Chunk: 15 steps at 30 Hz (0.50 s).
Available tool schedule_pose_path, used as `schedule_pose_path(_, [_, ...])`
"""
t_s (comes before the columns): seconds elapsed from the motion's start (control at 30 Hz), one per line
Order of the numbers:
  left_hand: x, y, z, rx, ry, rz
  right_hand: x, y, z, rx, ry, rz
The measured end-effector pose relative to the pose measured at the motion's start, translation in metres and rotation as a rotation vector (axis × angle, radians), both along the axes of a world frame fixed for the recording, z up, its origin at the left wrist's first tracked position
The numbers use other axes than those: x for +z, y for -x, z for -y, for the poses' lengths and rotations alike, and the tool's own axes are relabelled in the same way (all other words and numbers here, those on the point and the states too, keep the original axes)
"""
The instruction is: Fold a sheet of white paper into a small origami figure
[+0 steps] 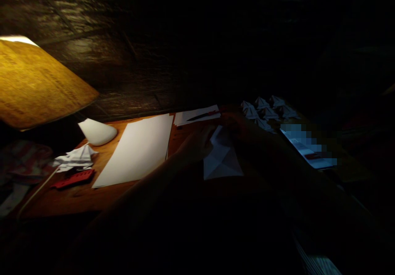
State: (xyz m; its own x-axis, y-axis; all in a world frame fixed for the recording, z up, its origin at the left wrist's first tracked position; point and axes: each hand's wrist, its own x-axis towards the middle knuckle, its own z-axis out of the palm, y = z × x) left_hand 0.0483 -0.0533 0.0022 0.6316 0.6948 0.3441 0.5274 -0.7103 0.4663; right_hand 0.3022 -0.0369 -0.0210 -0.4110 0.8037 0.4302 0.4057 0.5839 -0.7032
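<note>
A creased sheet of white paper [222,155] lies on the wooden table in front of me, its top narrowed by folds. My left hand [200,140] is at its upper left edge, fingers bent and closed on the paper. My right hand [236,123] is at the paper's upper right, in deep shadow. Its fingers are too dark to make out. Behind the hands, a knife [202,115] with a dark blade rests on a small stack of white paper [182,118].
Large white sheets [138,151] lie left of my arm. Farther left are a curled white object [98,132], a folded paper piece [77,158], a red object [74,179] and a yellow lampshade [43,86]. Several folded paper shapes [268,112] and a lit phone [308,149] are right.
</note>
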Motion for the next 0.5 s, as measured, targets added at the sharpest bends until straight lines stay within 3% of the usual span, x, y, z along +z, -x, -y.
schedule_pose_path(0.1, [-0.001,0.0,-0.004,0.009,0.049,0.132,-0.002,0.0,0.002,-0.021,-0.021,0.053])
schedule_pose_path(0.3, [-0.007,-0.001,-0.019,0.131,0.317,0.518,-0.007,0.003,0.0,-0.24,-0.052,0.084])
schedule_pose_path(0.43, [-0.002,0.0,-0.023,0.215,0.375,0.737,-0.003,0.01,0.002,-0.313,0.072,-0.102])
schedule_pose_path(0.5, [0.001,0.0,-0.024,0.23,0.377,0.799,0.003,0.014,0.005,-0.275,0.166,-0.171])
